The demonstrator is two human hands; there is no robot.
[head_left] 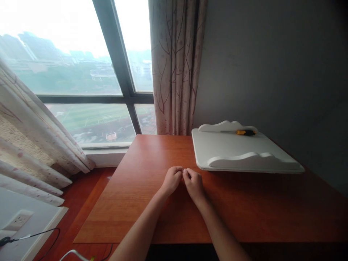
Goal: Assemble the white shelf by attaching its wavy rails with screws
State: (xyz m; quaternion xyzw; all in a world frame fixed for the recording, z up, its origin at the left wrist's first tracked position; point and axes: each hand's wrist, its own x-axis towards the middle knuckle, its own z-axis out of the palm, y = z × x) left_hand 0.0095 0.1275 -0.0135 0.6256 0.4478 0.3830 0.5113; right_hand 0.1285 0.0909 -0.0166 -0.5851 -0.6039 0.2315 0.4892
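Note:
My left hand (pixel 172 180) and my right hand (pixel 193 183) rest side by side on the reddish wooden table (pixel 141 203), near its middle. Both have their fingers curled in, and their fingertips meet in a pinch. Whatever lies between the fingertips is too small to make out. A white board (pixel 233 150) with two raised wavy pieces lies flat on the table, just to the right of and behind my right hand. A screwdriver with a yellow and black handle (pixel 245 132) lies at the board's far edge.
A grey wall runs along the table's right side. Behind the table hang a patterned curtain (pixel 176 69) and a large window (pixel 81 72). At the lower left stands a white surface with a power socket (pixel 19 219) and a black cable (pixel 40 233).

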